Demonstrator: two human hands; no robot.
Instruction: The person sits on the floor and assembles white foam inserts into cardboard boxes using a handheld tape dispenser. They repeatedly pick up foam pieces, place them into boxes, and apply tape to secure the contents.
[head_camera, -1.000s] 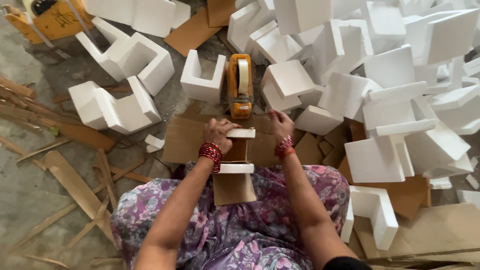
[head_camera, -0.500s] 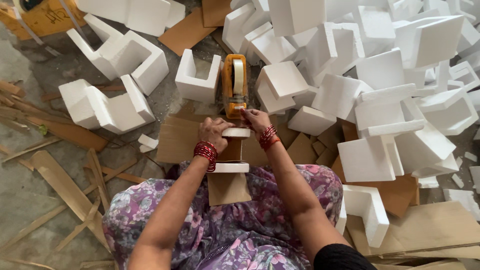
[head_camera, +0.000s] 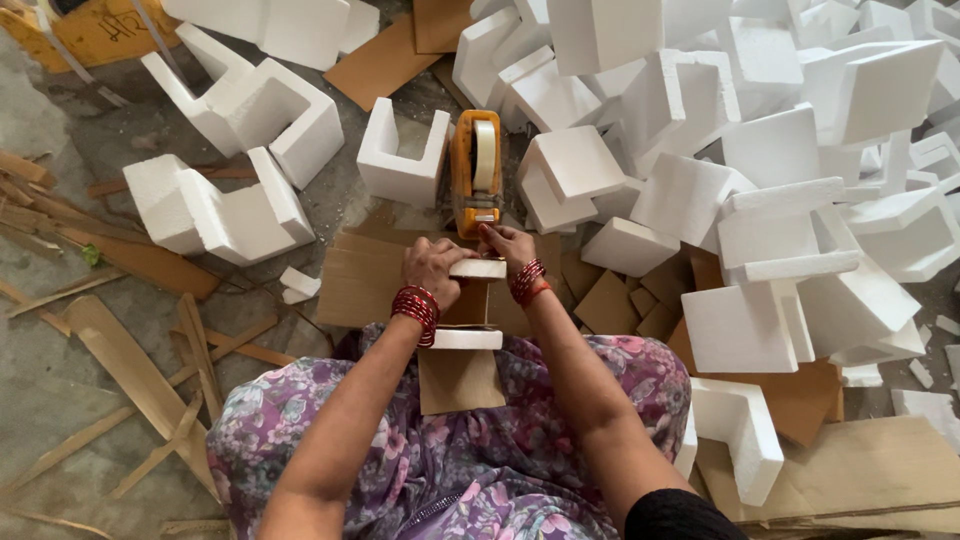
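White foam and brown cardboard piece (head_camera: 468, 300) on lap, left hand (head_camera: 432, 272) gripping its top foam edge, right hand (head_camera: 508, 245) pinching at orange tape dispenser (head_camera: 476, 180) just beyond it, white foam blocks (head_camera: 740, 200) right of dispenser

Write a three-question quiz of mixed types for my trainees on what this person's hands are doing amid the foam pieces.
1. True or false: the left hand rests on the white foam piece on the cardboard strip.
2. Multiple choice: the right hand reaches toward A) a wooden slat, B) the orange tape dispenser, C) a yellow board.
3. Short answer: on which side of the person, their own left or right, does the big foam pile lie?

Key: 1 true. 2 B; the fingertips are at the dispenser's near end. 3 Their right.
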